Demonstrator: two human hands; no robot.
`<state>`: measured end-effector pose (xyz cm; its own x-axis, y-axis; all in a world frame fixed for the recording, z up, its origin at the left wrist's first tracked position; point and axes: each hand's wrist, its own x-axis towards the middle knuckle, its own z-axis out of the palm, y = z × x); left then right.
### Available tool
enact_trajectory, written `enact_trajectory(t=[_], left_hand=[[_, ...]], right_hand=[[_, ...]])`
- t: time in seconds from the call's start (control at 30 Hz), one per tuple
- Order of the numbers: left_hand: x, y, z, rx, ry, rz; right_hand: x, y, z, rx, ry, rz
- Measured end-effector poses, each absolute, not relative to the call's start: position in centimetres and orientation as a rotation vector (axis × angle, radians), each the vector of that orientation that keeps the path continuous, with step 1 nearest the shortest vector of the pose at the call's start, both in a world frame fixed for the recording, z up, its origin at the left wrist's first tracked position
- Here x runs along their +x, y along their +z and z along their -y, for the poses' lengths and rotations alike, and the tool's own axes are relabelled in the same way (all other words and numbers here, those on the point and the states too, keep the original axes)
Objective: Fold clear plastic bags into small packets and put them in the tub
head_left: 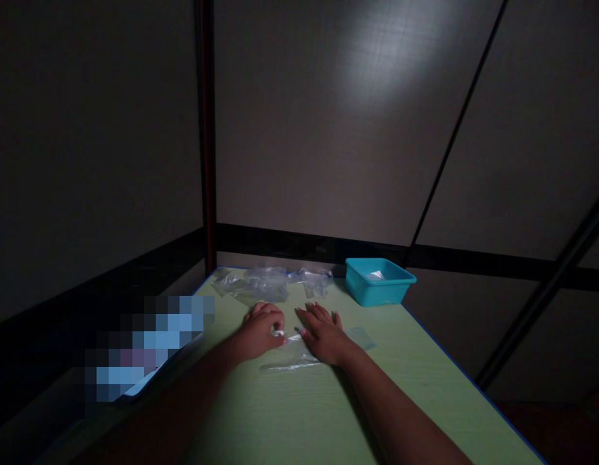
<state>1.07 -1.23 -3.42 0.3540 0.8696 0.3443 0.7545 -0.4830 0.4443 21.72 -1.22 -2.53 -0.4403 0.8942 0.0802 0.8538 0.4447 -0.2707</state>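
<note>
A clear plastic bag [296, 355] lies flattened on the pale green table [280, 420], its far end showing to the right of my wrist. My right hand [323, 332] rests flat across the bag with its fingers stretched forward. Just to the left, my left hand [263, 329] is curled, thumb and fingers closed on the bag's left part, where a bit of shiny plastic shows by the thumb. The palm side of both hands is hidden.
Several crumpled clear plastic bags [265, 283] lie along the table's back edge. A turquoise basin [379, 290] stands at the back right with something pale inside. A pixelated bright object [158, 352] is at the left edge. Dark wall panels [309, 142] rise behind.
</note>
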Motion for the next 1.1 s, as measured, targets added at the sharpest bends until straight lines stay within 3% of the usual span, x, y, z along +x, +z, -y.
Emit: enact_trajectory(t=[1.1], left_hand=[[0.1, -2.6, 1.3, 2.211, 0.787, -1.106]], right_hand=[[21.8, -2.8, 1.1, -1.523, 0.279, 2.484]])
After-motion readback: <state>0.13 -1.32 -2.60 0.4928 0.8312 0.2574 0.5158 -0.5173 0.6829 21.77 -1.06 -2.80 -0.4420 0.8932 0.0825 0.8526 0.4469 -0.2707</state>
